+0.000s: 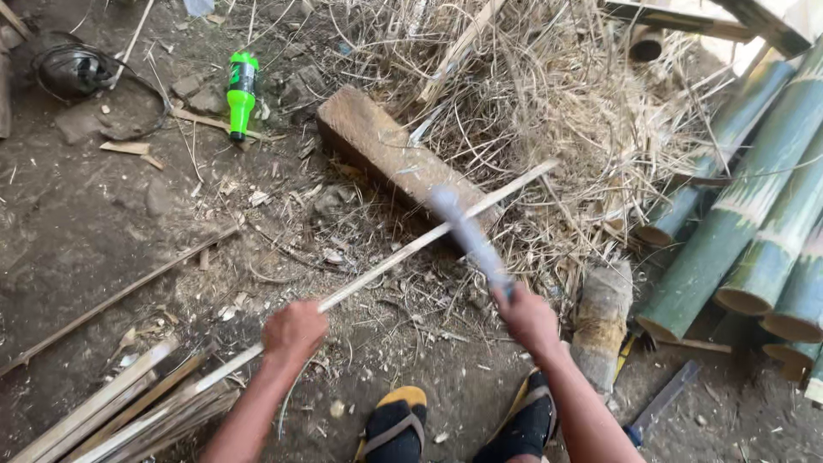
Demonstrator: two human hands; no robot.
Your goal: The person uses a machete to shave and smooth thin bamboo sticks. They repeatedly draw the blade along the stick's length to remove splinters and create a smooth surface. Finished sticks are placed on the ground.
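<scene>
Head view: we are gripping the bamboo strip [411, 247] in our left hand [294, 330], its far end resting across the wood block [394, 159].
Right hand [527, 319]: we are clenching the blurred blade [467, 236].
Handling: light, springy, splintery; we are holding mid-length.

Bare dirt floor [77, 231] carries a wooden block [386, 159]; beyond it dry straw [557, 111], left a green bottle [241, 94], right green bamboo poles [754, 214].

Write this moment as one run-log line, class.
left hand: grips bamboo strip | right hand: holds blurred blade across strip | strip end over wooden block | green bamboo poles at right
</scene>
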